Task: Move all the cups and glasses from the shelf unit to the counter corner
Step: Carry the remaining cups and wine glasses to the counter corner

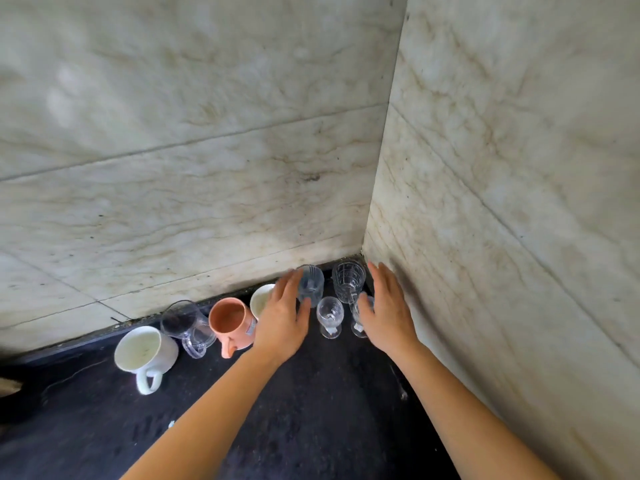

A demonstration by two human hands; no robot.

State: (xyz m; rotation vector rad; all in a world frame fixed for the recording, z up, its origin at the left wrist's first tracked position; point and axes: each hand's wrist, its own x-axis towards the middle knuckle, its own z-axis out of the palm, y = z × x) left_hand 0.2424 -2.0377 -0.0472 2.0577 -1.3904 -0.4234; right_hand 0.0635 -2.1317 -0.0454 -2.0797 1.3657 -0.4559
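Cups and glasses stand in the corner of the dark counter (311,393). From left along the wall: a white mug (145,355), a clear glass mug (188,323), an orange mug (230,318) and a white cup (260,299) half hidden by my left hand. Deeper in the corner are a bluish tumbler (311,284) and a cut-glass goblet (349,278). Two small stemmed glasses (330,315) (358,329) stand in front of them. My left hand (282,320) is open, fingers against the tumbler's left side. My right hand (388,306) is open beside the right stemmed glass, its thumb touching it.
Marbled tile walls (207,168) (502,202) close the corner at the back and right. The right wall is close to my right hand. Bare dark counter stretches toward me, with a few pale crumbs (170,424).
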